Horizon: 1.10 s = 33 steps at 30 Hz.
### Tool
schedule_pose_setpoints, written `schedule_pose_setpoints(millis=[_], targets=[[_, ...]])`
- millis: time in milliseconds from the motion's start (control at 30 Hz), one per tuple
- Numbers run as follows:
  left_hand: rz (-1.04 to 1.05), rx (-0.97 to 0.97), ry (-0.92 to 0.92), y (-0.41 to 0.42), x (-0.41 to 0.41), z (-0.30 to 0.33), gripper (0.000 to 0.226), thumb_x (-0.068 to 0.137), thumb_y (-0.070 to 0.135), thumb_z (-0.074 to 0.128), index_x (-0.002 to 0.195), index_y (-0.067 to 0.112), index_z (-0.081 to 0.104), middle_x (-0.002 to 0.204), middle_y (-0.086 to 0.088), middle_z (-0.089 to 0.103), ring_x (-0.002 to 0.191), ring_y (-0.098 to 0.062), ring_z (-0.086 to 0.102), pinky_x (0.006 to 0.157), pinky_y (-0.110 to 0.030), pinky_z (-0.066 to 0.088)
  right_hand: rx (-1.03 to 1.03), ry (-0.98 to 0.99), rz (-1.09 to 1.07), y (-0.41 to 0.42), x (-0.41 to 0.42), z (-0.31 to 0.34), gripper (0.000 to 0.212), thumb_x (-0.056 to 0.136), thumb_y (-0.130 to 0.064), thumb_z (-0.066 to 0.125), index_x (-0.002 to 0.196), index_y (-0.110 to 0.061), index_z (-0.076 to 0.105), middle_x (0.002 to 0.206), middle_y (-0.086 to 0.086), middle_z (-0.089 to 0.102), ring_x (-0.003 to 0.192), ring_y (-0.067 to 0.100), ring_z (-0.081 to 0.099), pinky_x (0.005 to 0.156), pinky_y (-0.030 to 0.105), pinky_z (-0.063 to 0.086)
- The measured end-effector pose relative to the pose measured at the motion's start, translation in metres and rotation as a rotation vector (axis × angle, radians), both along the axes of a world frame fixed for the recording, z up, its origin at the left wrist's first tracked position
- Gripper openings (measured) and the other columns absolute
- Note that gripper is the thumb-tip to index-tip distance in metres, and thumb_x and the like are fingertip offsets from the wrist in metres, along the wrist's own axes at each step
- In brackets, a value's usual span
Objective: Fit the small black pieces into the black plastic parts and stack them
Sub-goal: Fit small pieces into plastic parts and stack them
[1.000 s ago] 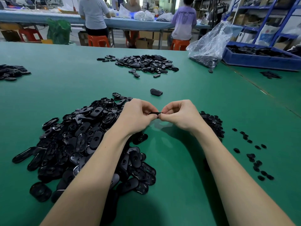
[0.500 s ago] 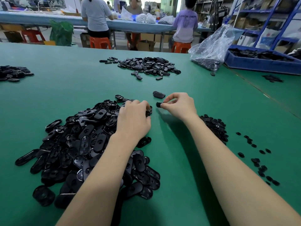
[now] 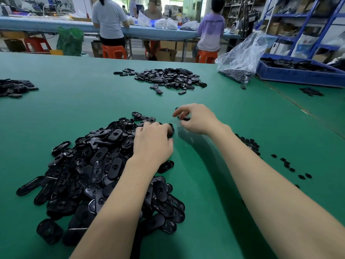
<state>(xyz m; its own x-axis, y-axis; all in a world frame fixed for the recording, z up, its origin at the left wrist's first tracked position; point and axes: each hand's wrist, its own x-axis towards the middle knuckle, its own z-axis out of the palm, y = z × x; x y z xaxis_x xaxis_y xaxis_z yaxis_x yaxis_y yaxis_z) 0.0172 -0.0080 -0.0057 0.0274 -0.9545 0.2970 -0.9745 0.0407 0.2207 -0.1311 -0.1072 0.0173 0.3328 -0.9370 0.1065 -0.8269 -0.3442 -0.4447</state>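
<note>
1. Your right hand (image 3: 196, 119) reaches out over the green table (image 3: 78, 101), fingers curled, pinching black parts (image 3: 183, 118) low over the mat just beyond the big pile.
2. Your left hand (image 3: 152, 142) lies palm down on the far edge of the pile (image 3: 97, 165), fingers curled round a black part (image 3: 170, 130) at its tips.
3. That pile of oval black parts spreads from under your left forearm out to the left and toward you.
4. Small black pieces (image 3: 248, 143) sit in a heap beside your right forearm, with loose pieces (image 3: 291, 167) scattered further right on the mat.
5. A second pile (image 3: 168, 78) lies further up the table, and a third one (image 3: 15, 87) at the left edge.
6. At the far right stand a clear bag (image 3: 240, 58) holding dark parts and a blue tray (image 3: 298, 75) filled with more.
7. Beyond your table, people sit on orange stools (image 3: 113, 51) at a long blue bench (image 3: 46, 25); blue shelving (image 3: 302, 25) with boxes fills the right side of the room.
</note>
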Motion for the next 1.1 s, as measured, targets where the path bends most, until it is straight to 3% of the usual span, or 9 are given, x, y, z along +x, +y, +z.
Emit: schedule_pose_setpoints(millis=[100,333,433,567,667,800,933,1000,1100], targets=[[0.011,0.005,-0.027,0.000,-0.001,0.000,0.028,0.097,0.034,0.052,0.122,0.032,0.064,0.123,-0.001,0.062,0.121,-0.025,0.048,0.101,-0.039,0.034,-0.009,0.174,0.172,0.009,0.003,0.001,0.049,0.092,-0.016,0.056,0.122,-0.052,0.066,0.111,-0.012,0.057,0.101,0.011,0.055,0.080,0.030,0.046],[0.039,-0.008,-0.005,0.001,-0.001,0.000,0.023,0.094,0.039,0.056,0.109,0.027,0.069,0.114,0.000,0.063,0.116,-0.024,0.049,0.099,-0.040,0.035,-0.139,0.233,0.154,0.019,-0.003,-0.002,0.012,0.093,-0.041,0.068,0.103,-0.044,0.073,0.112,-0.010,0.060,0.108,0.017,0.058,0.077,0.029,0.038],[0.034,-0.013,-0.008,0.001,-0.002,-0.001,0.023,0.094,0.040,0.057,0.109,0.027,0.068,0.114,0.000,0.063,0.117,-0.024,0.049,0.098,-0.040,0.035,-0.160,0.203,0.149,0.025,-0.009,-0.011,0.011,0.093,-0.045,0.068,0.103,-0.041,0.071,0.113,-0.011,0.062,0.102,0.015,0.056,0.078,0.029,0.037],[0.031,-0.010,-0.015,0.001,-0.003,-0.001,0.022,0.093,0.040,0.058,0.108,0.027,0.067,0.114,0.001,0.062,0.117,-0.024,0.048,0.098,-0.040,0.034,-0.137,0.111,0.138,0.032,-0.015,-0.014,0.009,0.091,-0.037,0.070,0.100,-0.038,0.070,0.095,-0.019,0.064,0.078,0.005,0.051,0.070,0.026,0.034],[0.022,-0.023,-0.007,0.002,-0.004,-0.001,0.025,0.093,0.038,0.059,0.115,0.027,0.063,0.116,0.001,0.062,0.118,-0.024,0.048,0.098,-0.040,0.035,-0.172,0.107,0.123,0.039,-0.016,-0.014,0.013,0.094,-0.033,0.064,0.104,-0.037,0.071,0.101,-0.019,0.070,0.085,0.008,0.055,0.070,0.026,0.036],[-0.077,-0.115,0.054,0.002,-0.010,0.002,0.034,0.092,0.033,0.063,0.125,0.029,0.056,0.116,0.003,0.064,0.116,-0.023,0.050,0.095,-0.038,0.040,-0.087,-0.096,0.007,0.048,-0.022,-0.017,0.014,0.095,-0.030,0.062,0.098,-0.036,0.074,0.086,-0.018,0.070,0.075,0.009,0.059,0.068,0.027,0.043],[-0.146,-0.149,0.065,0.004,-0.017,0.005,0.026,0.092,0.038,0.065,0.117,0.035,0.061,0.107,0.012,0.067,0.110,-0.016,0.054,0.084,-0.033,0.043,0.047,-0.361,-0.024,0.060,-0.033,-0.023,0.004,0.094,-0.028,0.068,0.091,-0.029,0.068,0.077,-0.009,0.075,0.056,-0.001,0.056,0.058,0.018,0.043],[-0.161,-0.145,0.050,0.004,-0.017,0.005,0.022,0.091,0.042,0.066,0.113,0.038,0.065,0.106,0.012,0.066,0.109,-0.014,0.054,0.079,-0.030,0.040,0.093,-0.444,-0.028,0.065,-0.036,-0.022,0.011,0.094,-0.027,0.071,0.090,-0.028,0.061,0.077,-0.005,0.075,0.051,-0.001,0.053,0.053,0.014,0.040],[-0.213,-0.129,0.051,0.004,-0.018,0.007,0.022,0.089,0.045,0.068,0.110,0.041,0.068,0.104,0.013,0.064,0.107,-0.014,0.056,0.074,-0.030,0.038,0.154,-0.486,-0.046,0.068,-0.044,-0.019,0.013,0.094,-0.028,0.072,0.093,-0.027,0.059,0.080,-0.001,0.074,0.051,0.003,0.050,0.056,0.020,0.040]])
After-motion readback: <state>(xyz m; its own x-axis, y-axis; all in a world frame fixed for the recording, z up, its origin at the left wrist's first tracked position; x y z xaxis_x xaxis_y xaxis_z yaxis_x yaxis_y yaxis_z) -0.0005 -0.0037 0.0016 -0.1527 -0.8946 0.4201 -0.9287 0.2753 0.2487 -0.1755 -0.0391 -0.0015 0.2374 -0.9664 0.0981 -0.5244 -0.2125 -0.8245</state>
